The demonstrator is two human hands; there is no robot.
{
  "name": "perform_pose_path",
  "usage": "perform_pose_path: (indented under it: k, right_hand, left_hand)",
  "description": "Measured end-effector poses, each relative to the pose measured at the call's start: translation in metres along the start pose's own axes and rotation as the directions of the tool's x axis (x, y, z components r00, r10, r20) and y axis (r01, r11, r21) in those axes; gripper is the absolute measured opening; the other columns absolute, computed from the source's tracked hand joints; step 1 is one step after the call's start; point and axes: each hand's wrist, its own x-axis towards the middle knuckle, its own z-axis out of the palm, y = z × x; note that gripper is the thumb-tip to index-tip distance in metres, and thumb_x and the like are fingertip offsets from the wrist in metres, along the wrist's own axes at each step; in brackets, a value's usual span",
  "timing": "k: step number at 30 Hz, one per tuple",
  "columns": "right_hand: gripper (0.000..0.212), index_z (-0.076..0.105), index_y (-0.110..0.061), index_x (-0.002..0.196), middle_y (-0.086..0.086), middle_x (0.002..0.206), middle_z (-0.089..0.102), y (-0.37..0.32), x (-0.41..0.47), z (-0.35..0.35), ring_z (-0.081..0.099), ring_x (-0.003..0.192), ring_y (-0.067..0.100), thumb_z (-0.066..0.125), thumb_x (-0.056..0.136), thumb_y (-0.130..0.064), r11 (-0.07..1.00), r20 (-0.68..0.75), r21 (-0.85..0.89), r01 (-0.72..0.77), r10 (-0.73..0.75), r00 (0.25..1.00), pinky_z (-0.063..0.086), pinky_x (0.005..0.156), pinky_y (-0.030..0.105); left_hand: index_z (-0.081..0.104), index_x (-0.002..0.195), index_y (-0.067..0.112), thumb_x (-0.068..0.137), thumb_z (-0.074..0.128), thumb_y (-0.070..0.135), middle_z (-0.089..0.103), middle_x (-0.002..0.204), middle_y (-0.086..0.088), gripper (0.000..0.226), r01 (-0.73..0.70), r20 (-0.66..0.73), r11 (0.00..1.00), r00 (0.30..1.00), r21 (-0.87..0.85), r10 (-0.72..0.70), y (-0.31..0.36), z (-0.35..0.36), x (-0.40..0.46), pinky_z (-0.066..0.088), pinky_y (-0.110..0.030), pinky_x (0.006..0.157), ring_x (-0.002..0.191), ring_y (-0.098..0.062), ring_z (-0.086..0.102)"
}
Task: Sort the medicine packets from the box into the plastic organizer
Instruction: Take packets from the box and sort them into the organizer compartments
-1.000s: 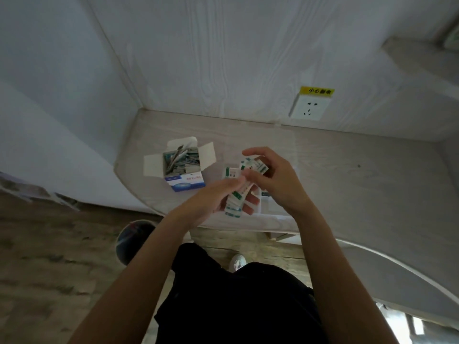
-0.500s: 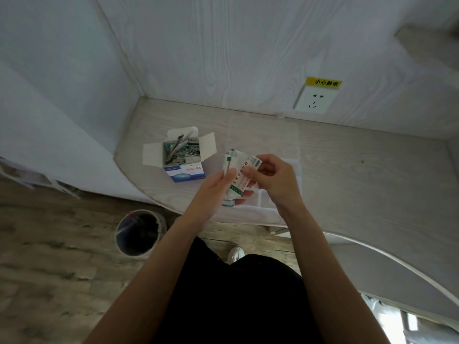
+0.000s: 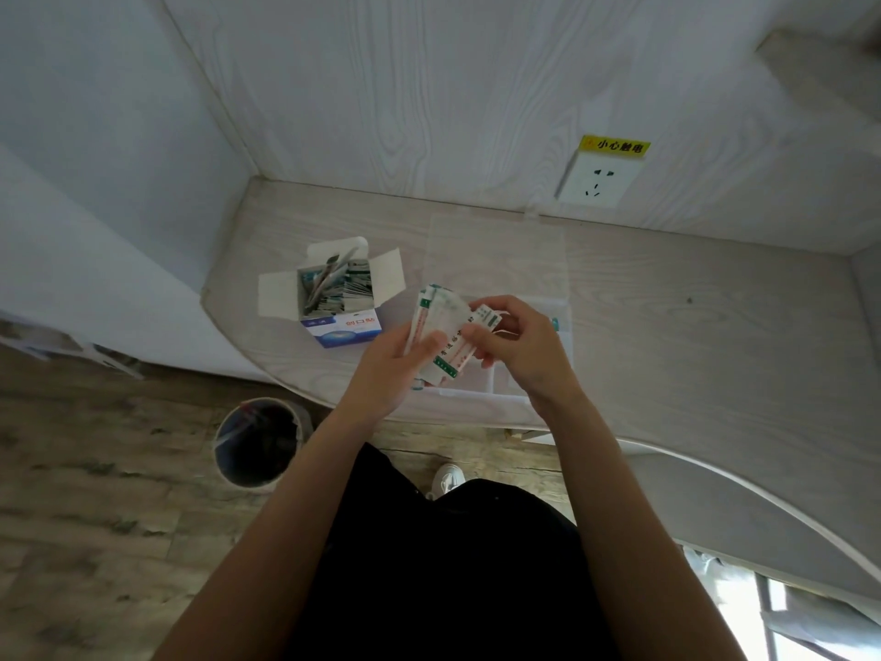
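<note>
A small blue-and-white cardboard box (image 3: 339, 326) stands open on the pale desk, stuffed with several medicine packets (image 3: 333, 288). My left hand (image 3: 398, 369) grips a fanned stack of white packets with green ends (image 3: 436, 312). My right hand (image 3: 522, 350) pinches one packet (image 3: 457, 353) at the front of that stack. Both hands hover over the clear plastic organizer (image 3: 498, 260), whose open lid lies flat toward the wall; its compartments are mostly hidden behind my hands.
The desk (image 3: 691, 336) sits in a corner of white wood-grain walls, with a wall socket (image 3: 598, 181) under a yellow label. A round waste bin (image 3: 260, 443) stands on the wooden floor below the desk's curved front edge.
The camera tilted, so the scene shifted in view. My hands stayed together above the organizer, and my right fingers moved down onto the front packet of the stack.
</note>
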Motion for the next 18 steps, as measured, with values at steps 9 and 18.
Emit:
perform_pose_path:
  k: [9,18]
  right_hand:
    - [0.022,0.062,-0.002,0.102,0.007,0.073,0.065,0.003,0.007,0.010,0.058,0.053,0.011,0.069,0.081,-0.006,0.990,0.065,-0.114,-0.088,0.096,0.993,0.048,0.050,0.019]
    - [0.029,0.061,0.008,0.102,0.014,0.077,0.069,-0.005,0.009,0.021,0.065,0.061,0.018,0.070,0.080,-0.010,0.962,0.061,0.219,-0.164,0.154,0.986,0.057,0.061,0.026]
  left_hand:
    - [0.064,0.079,0.022,0.091,0.058,0.022,0.067,0.072,0.006,0.013,-0.034,-0.031,0.989,0.999,0.144,0.039,-0.006,-0.007,0.001,0.046,-0.017,0.058,0.062,0.000,0.060]
    - [0.060,0.081,0.021,0.095,0.049,0.019,0.063,0.061,0.013,0.017,-0.123,0.059,0.982,0.992,0.144,0.115,0.009,-0.004,-0.005,0.039,-0.005,0.053,0.057,0.009,0.059]
